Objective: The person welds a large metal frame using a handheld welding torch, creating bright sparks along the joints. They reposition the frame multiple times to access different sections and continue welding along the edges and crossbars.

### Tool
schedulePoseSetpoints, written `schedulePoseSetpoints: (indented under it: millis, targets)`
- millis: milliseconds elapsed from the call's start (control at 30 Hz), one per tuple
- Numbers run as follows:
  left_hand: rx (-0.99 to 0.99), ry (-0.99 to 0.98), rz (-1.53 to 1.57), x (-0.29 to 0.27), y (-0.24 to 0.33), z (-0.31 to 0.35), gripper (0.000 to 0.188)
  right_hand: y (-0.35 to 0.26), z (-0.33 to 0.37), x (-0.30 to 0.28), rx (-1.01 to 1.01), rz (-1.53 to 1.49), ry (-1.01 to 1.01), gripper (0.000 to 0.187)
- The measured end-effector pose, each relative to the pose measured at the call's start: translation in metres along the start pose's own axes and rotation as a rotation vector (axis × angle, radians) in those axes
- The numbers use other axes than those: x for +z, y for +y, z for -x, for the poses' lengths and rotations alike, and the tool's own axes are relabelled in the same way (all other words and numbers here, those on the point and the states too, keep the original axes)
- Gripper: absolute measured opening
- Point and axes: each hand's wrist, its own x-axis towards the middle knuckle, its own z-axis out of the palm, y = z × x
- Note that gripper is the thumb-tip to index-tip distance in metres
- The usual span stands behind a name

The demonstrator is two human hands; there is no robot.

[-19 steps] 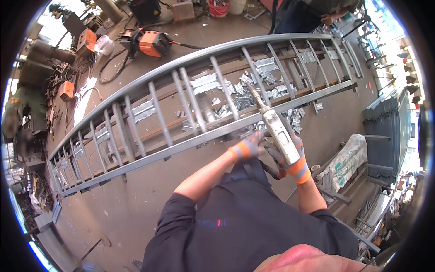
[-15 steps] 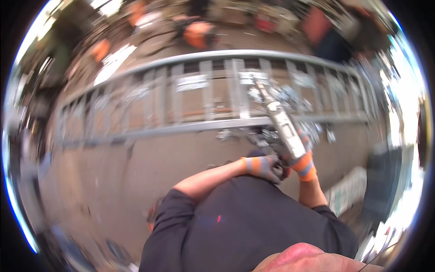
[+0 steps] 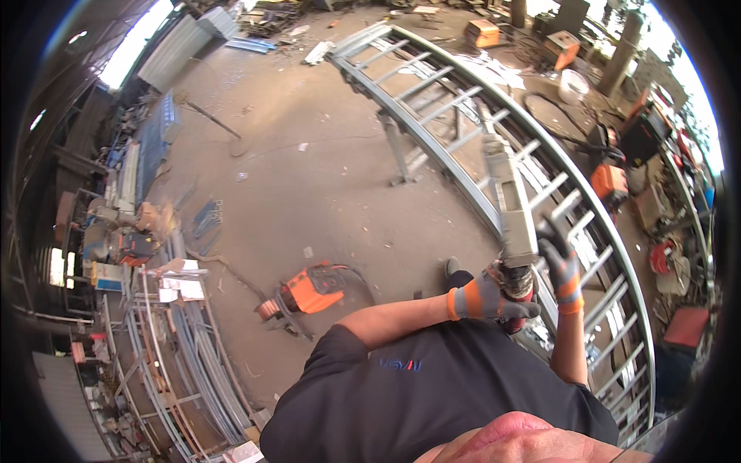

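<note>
1. Far left: steel bars [image 3: 197,339] lie in a long stack, with white papers [image 3: 181,284] on top.
2. Left of centre: an orange machine [image 3: 312,292] sits on the floor [image 3: 309,193], well apart from the hands.
3. Centre to right: the ladder-like frame [image 3: 449,164] curves, through my fisheye lens, behind the tool and the right hand. Rungs [image 3: 451,106] span it along the length I can see; I judge its basic layout done. Joints are too small for me to tell which are finished, so I cannot count what is left.
4. Right of centre: the left hand [image 3: 482,297], gloved, is wrapped about the rear grip of the tool.
5. Beside it: the tool [image 3: 511,193], long and pale, points away from the person, its front end overlapping the frame in my view. I cannot tell whether it touches; no spark or glow shows, so I judge no work is under way at the tip.
6. Next: the right hand [image 3: 562,266], also gloved, is just beside the tool's rear. I cannot tell whether it grasps anything.
7. Far right: a white bucket [image 3: 573,86] stands beyond the frame.
</note>
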Motion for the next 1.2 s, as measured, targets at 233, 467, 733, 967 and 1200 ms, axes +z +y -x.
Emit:
schedulePoseSetpoints:
  millis: [233, 467, 733, 967, 1200]
  targets:
    - [-0.103, 0.128, 0.086, -0.181, 0.054, -0.047, 0.028, 0.112, -0.114, 0.107, -0.039, -0.066, -0.417, 0.045]
    - [-0.001, 0.441, 0.211, -0.343, 0.073, -0.077, 0.047, 0.069, -0.282, 0.215, 0.009, 0.023, -0.957, 0.035]
    - [0.249, 0.627, 0.471, -0.623, 0.050, -0.043, 0.041, 0.047, -0.460, 0.389, 0.171, -0.009, -0.898, 0.048]
    - [0.316, 0.620, 0.337, -0.915, 0.122, -0.032, 0.040, 0.015, -0.604, 0.573, 0.058, -0.098, -0.785, 0.045]
    - [0.205, 0.889, 0.110, -1.087, 0.157, -0.132, 0.040, 0.018, -0.763, 0.721, 0.031, -0.089, -0.365, 0.035]
